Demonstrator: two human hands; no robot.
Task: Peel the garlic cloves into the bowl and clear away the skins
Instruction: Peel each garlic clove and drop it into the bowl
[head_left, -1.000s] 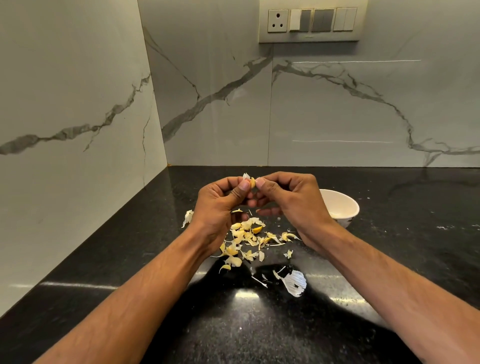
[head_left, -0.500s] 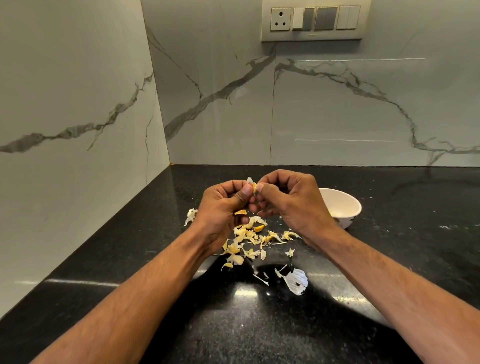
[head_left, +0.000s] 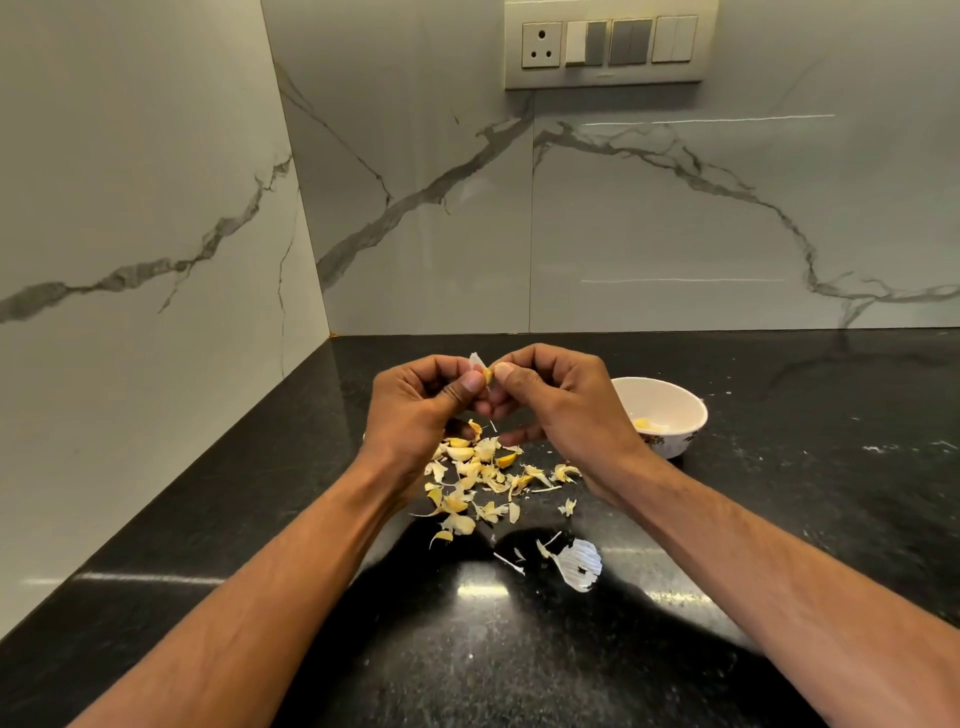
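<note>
Two forearms entering from the near edge over the black worktop (head_left: 779, 519). Nearest: a large papery white skin (head_left: 581, 564) lying flat, a few thin slivers beside it. Just beyond: scattered pile of skins (head_left: 483, 483), yellowish, with what look like some unpeeled cloves mixed in; hard to separate by eye. Above the pile, both hands raised and meeting. Left hand (head_left: 415, 410) curled, thumb pressed against a garlic clove (head_left: 487, 375); right hand (head_left: 561, 405) curled likewise, thumb and forefinger pinching the same clove from the other side. Flake of white skin (head_left: 475, 359) standing up off the clove top, partly lifted. Farther right, behind the right hand: white bowl (head_left: 691, 415) on the worktop, one yellowish peeled piece visible inside. Back: marble wall, switch plate (head_left: 610, 44). Judgement: clove small, light, firm, likely slick once bare, so best held by its sides at the fingertips with a steady pinch; skin dry, brittle, near weightless, best taken at the loose raised edge and pulled along the clove. Loose skins likely to drift with any draught; better gathered by sweeping than picked singly.
</note>
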